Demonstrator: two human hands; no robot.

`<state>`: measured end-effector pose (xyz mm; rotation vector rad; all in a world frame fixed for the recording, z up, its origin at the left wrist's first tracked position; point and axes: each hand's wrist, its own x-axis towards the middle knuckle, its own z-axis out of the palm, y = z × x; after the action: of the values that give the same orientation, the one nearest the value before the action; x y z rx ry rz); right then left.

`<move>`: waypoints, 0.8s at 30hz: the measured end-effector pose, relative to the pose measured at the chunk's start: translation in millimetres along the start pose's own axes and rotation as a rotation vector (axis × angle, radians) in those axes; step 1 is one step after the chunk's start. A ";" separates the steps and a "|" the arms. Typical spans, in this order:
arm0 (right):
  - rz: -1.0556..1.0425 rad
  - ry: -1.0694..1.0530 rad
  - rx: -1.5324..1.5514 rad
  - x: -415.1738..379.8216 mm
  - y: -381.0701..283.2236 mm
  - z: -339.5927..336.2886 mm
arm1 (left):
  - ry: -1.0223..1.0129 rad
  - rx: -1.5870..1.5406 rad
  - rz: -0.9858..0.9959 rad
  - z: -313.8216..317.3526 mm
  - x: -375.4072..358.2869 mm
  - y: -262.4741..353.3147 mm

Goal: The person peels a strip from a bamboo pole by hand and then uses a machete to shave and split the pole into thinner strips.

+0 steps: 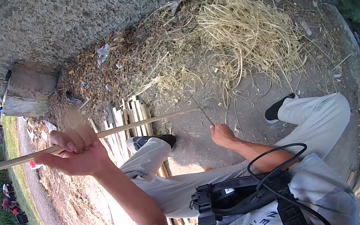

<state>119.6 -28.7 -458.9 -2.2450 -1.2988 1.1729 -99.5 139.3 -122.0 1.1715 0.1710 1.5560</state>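
The left hand (73,150) is held up high and out to the left, with the bare arm stretched up from the bottom of the view and the fingers curled tight in a fist around something thin. The right hand (222,135) is kept lower, near the middle, with the bare forearm bent in from the right and the fingers pinched shut.

A single head-worn fisheye camera looks steeply down from above the person's chest onto bare ground. The view is close: legs fill the lower centre, the left hand (75,152) sits at nine o'clock, and a straw pile (242,32) lies far at one o'clock.
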 end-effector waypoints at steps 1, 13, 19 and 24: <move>-0.028 0.022 -0.005 -5.5 -9.8 -7.9 | -0.005 -0.008 -0.003 -1.6 -0.4 1.7; 0.063 0.023 -0.062 5.1 34.1 9.7 | 0.173 0.085 0.045 -1.8 -2.6 2.3; -0.032 0.028 -0.043 -15.0 -6.2 -5.9 | 0.147 0.011 0.023 -17.3 -8.4 8.8; 0.032 -0.084 -0.208 3.3 53.8 9.6 | 0.157 0.037 0.024 -21.6 -7.3 11.5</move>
<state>144.5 -56.8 -498.6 -2.3919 -1.4839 1.2057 -123.8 139.1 -129.4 1.0834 0.2912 1.6722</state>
